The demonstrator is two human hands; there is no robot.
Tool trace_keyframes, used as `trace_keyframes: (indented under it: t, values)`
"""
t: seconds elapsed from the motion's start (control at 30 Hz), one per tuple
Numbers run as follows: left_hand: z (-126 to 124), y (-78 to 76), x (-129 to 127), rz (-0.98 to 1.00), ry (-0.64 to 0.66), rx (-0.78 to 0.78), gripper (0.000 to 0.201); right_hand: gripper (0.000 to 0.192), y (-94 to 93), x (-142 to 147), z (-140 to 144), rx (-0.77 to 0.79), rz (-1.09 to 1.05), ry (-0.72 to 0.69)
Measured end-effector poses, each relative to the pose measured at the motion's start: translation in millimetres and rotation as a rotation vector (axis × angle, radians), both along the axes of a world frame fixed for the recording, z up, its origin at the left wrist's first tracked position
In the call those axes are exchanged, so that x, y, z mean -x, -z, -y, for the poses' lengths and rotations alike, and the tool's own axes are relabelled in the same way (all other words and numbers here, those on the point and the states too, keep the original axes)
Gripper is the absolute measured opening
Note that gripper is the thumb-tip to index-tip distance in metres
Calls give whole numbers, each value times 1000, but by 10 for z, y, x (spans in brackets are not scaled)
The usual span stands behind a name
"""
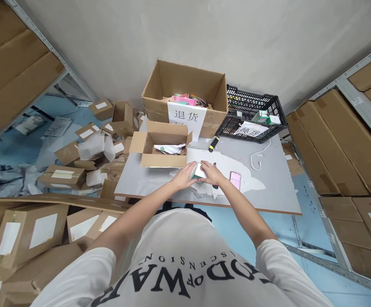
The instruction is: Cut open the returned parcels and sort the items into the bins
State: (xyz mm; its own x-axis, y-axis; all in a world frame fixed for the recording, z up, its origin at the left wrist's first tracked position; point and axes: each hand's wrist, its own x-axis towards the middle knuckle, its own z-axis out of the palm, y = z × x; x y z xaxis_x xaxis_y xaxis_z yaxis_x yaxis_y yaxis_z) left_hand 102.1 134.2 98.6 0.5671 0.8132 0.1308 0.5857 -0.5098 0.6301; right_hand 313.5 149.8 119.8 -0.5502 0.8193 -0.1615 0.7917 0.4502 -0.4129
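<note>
**Head view: two hands close around a small white-and-green box at the tabletop's near edge**

The grey tabletop [277, 187] carries an open small carton [159, 149] just beyond the hands, with crumpled white paper inside it. Behind that stands a large open carton [185, 94] bearing a white sign with Chinese characters, and to its right a black plastic crate [252, 108] with a sign of its own. A yellow-and-black tool [213, 144] lies near the crate, a white cable [258, 158] curls further right, and a phone [235, 180] with a pink screen lies just beside the right hand. White paper scraps spread under and around the hands. Many taped brown parcels [64, 175] are piled on the floor to the left, and stacked cartons fill the metal shelves on both sides.

The small box [198, 171] is white with a green side, tilted, and held just above the tabletop near its front edge, between the open small carton and the phone.

The left hand [183, 177] grips the box from the left, fingers curled round it. The right hand [211, 172] grasps it from the right, fingers laid over its top. Both forearms stretch forward from the body and meet at the box.
</note>
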Motion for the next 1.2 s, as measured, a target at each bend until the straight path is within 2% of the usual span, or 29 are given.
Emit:
trace_keyframes:
  t: [0.1,0.2,0.3,0.47,0.7,1.07,1.2]
  values:
    - [-81,172,-258,99,-16,167,110,49,5,-127,59,-26,-103,35]
    - [-206,307,-335,165,-1,269,121,51,-9,-206,108,-94,-169,124]
    - [-277,374,-341,202,-13,278,111,57,-25,-179,156,-133,-100,144]
    - [-290,397,-338,226,-62,275,94,67,-47,-37,156,-126,100,130]
    - [-219,397,-348,247,-148,253,85,72,-85,20,2,14,57,187]
    - [-185,373,-339,311,-147,224,76,71,-236,192,-120,33,312,136]
    - [-202,381,-336,324,-168,213,69,65,-254,252,-26,-71,341,161]
